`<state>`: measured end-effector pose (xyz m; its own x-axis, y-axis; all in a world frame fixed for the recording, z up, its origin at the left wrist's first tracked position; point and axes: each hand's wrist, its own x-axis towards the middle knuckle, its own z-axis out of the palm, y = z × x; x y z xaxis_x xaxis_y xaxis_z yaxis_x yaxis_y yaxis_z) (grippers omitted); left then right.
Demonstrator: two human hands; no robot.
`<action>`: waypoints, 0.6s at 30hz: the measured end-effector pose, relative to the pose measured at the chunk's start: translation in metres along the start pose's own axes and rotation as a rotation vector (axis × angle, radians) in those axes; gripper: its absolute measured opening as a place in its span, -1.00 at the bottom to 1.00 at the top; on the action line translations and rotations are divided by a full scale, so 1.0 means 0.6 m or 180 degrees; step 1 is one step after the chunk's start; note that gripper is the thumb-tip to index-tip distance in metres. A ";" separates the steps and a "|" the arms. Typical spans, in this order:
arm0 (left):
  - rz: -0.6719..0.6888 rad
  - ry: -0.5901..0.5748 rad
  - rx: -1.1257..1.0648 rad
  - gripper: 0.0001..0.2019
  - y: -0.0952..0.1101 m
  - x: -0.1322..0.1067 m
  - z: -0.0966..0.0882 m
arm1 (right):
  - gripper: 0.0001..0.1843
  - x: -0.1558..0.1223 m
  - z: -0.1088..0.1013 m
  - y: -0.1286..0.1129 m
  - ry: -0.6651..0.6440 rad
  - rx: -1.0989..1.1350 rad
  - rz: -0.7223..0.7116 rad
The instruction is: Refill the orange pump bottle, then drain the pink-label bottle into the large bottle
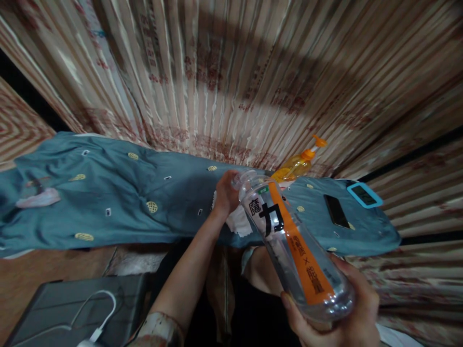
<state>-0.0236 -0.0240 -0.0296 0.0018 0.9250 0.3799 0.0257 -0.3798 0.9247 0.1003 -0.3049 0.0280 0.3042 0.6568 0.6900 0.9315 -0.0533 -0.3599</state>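
A large clear plastic bottle (280, 241) with an orange and black printed label is tilted across the front of me, its neck toward the upper left. My right hand (343, 308) is wrapped around its base from below. At the neck end, my left hand (227, 193) is closed; its fingers are partly hidden behind the clear plastic. Beneath the left hand and the bottle lies a white cloth (239, 222) with a frilled edge. Just beyond the bottle stands a pump bottle (294, 167) of yellow liquid with an orange pump top.
A teal patterned cloth (119, 202) covers the long narrow surface. On its right are a dark phone (336, 211) and a blue-framed digital display (364, 195); a pale pink item (39, 197) lies far left. A pleated curtain (224, 86) hangs behind. A grey case (83, 308) with a white cable sits lower left.
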 end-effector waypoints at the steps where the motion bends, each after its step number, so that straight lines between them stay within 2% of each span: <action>1: 0.0013 0.0005 0.0003 -0.75 -0.002 0.001 0.001 | -0.01 0.004 -0.001 0.002 -0.0041 -0.0100 -0.0194; 3: 0.0058 0.0003 0.0057 -0.76 -0.004 0.002 0.001 | 0.01 0.010 -0.004 0.007 -0.0163 -0.0296 -0.0582; 7: 0.0205 -0.0053 0.0229 -0.77 -0.007 0.004 0.000 | 0.01 0.011 -0.002 0.005 -0.0128 -0.0376 -0.0545; 8: 0.0233 -0.0073 0.0251 -0.78 -0.008 0.005 0.000 | -0.01 0.009 -0.001 0.000 -0.0098 -0.0360 -0.0472; 11: 0.0257 -0.0106 0.0271 -0.81 -0.010 0.007 -0.002 | -0.05 0.004 0.002 -0.020 -0.0076 -0.0327 0.0293; 18: 0.0229 -0.0144 0.0276 -0.89 -0.001 0.010 -0.006 | -0.11 0.011 0.001 -0.041 -0.0143 -0.0094 0.0461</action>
<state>-0.0271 -0.0183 -0.0280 0.0517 0.8955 0.4420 0.1103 -0.4450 0.8887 0.0795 -0.2985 0.0410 0.4273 0.6736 0.6031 0.8841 -0.1718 -0.4345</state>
